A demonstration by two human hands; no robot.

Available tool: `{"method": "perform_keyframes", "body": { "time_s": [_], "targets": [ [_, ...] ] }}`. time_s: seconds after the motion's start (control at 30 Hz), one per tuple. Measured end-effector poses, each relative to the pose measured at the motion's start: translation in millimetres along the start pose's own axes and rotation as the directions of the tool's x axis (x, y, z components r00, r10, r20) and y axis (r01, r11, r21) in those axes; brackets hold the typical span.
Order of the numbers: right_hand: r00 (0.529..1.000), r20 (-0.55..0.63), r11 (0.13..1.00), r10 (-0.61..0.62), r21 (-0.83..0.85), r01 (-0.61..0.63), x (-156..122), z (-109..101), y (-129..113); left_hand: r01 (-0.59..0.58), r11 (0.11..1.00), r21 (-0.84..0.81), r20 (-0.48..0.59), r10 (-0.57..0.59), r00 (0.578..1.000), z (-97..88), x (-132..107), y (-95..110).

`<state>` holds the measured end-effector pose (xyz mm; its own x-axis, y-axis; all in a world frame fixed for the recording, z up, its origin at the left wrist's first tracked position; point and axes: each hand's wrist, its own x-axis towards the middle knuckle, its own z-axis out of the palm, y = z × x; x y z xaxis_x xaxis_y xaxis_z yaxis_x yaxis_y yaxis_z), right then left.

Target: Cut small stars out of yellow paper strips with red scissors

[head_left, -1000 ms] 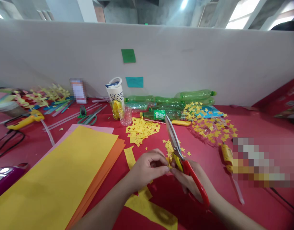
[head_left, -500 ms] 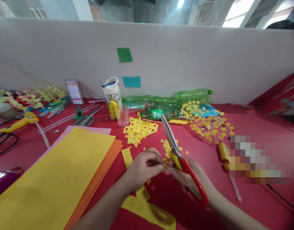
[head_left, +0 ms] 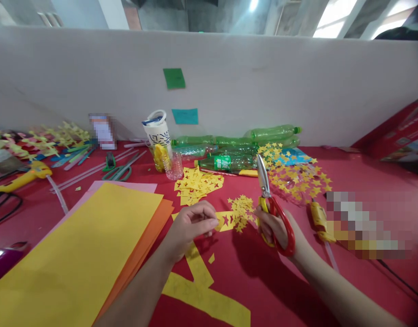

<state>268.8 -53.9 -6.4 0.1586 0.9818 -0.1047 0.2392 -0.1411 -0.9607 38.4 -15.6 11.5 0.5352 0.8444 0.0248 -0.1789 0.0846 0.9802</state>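
Observation:
Between the thumb and fingers of my left hand (head_left: 191, 227) is a yellow paper strip (head_left: 220, 221) with star-shaped holes cut in it. Its right end reaches the pile of small yellow paper stars (head_left: 242, 206). My right hand (head_left: 279, 227) is closed around scissors (head_left: 286, 222) with red and yellow handles, held just right of that pile. The blades point up and away and look closed together. Beyond my left hand lies a heap of yellow paper offcuts (head_left: 195, 186) with star holes. Yellow paper strips (head_left: 209, 299) lie below my hands.
Yellow sheets (head_left: 79, 240) over orange and pink ones cover the left. Green plastic bottles (head_left: 273, 132) line the white partition. A star-covered piece (head_left: 297, 177) stands at right. Glue guns (head_left: 320, 217) lie on both sides. Grey-green scissors (head_left: 118, 173) and a white cup (head_left: 157, 131) are behind.
My hands have moved apart: the left to the left with the holed strip, the right up and to the right with the scissors. The star pile is now less covered.

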Motion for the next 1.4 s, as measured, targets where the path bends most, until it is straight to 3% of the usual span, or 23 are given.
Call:
{"method": "perform_keyframes", "body": {
  "time_s": [0.2,0.3,0.4,0.5,0.57,0.7,0.83,1.03,1.13,1.27,1.4],
  "targets": [
    [0.991,0.130,0.999,0.021,0.023,-0.024,-12,8,-10,0.127,0.992,0.015,0.173,-0.128,0.977,7.7,-3,-2],
    [0.941,0.333,0.998,0.061,-0.033,-0.053,-21,10,-16,0.186,0.982,0.037,0.221,-0.189,0.957,13.8,-4,-6],
    [0.884,0.466,0.997,0.046,-0.074,-0.013,-27,13,-16,0.168,0.985,0.027,0.182,-0.170,0.968,17.1,-3,-8],
    [0.933,0.361,0.992,0.004,-0.119,0.041,-31,16,-14,0.138,0.989,0.043,0.003,-0.139,0.990,15.9,-1,-7],
    [0.967,0.253,0.988,-0.031,-0.137,0.067,-31,18,-13,0.194,0.977,0.092,-0.055,-0.189,0.980,14.3,1,-7],
    [0.966,0.219,0.980,-0.135,-0.118,0.163,-32,18,-13,0.304,0.942,0.143,0.055,-0.315,0.948,16.7,1,-10],
    [0.933,0.287,0.959,-0.216,-0.119,0.259,-34,21,-13,0.372,0.928,0.030,0.039,-0.373,0.927,25.1,1,-13],
    [0.951,0.274,0.957,-0.144,-0.205,0.205,-37,29,-13,0.362,0.910,-0.203,-0.047,-0.378,0.925,25.5,2,-14],
    [0.948,0.289,0.958,-0.132,-0.209,0.197,-36,28,-15,0.324,0.925,-0.199,-0.061,-0.342,0.938,22.9,1,-14],
    [0.967,0.253,0.997,-0.036,-0.060,0.053,-34,22,-15,0.316,0.926,-0.207,-0.071,-0.336,0.939,20.2,0,-12],
    [0.951,0.302,0.997,-0.064,-0.010,0.070,-32,16,-12,0.181,0.967,-0.177,-0.165,-0.210,0.964,12.0,2,-8]
  ]
}}
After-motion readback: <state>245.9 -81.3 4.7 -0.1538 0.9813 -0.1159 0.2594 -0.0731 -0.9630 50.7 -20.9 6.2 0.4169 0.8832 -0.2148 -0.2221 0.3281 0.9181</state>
